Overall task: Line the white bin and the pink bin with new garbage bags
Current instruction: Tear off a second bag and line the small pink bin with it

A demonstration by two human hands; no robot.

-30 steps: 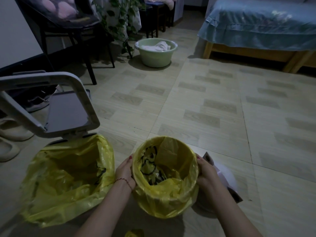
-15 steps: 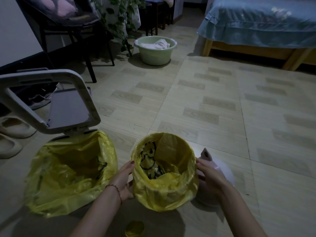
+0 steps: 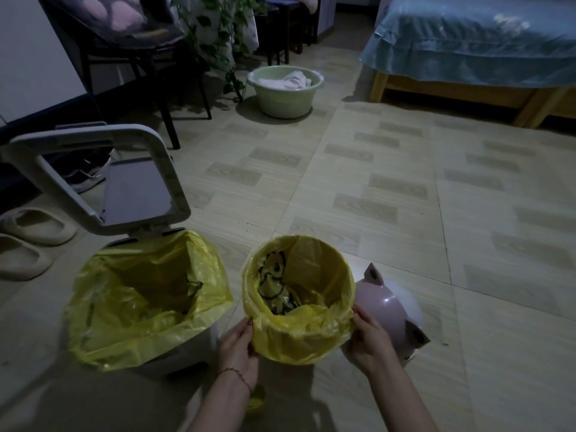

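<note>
The white bin [image 3: 199, 347] stands at the left with its lid [image 3: 103, 176] raised and a yellow bag [image 3: 146, 294] folded over its rim. Right of it a small round bin is wrapped in a second yellow bag [image 3: 299, 307] with a black cartoon print; the bin's own walls are hidden by the bag. My left hand [image 3: 238, 350] pinches the bag's overhang at the near left. My right hand [image 3: 369, 338] grips the overhang at the near right.
A pink lid with ears [image 3: 389, 310] lies on the floor right of the small bin. A yellow bag roll [image 3: 257, 400] sits under my left wrist. Slippers [image 3: 28, 241] lie at the left. A green basin [image 3: 285, 90], a chair [image 3: 134, 48] and a bed [image 3: 473, 48] stand farther off.
Both hands have slid from the sides of the small bin's rim down to its near edge, pulling the bag's overhang lower. The view has shifted slightly.
</note>
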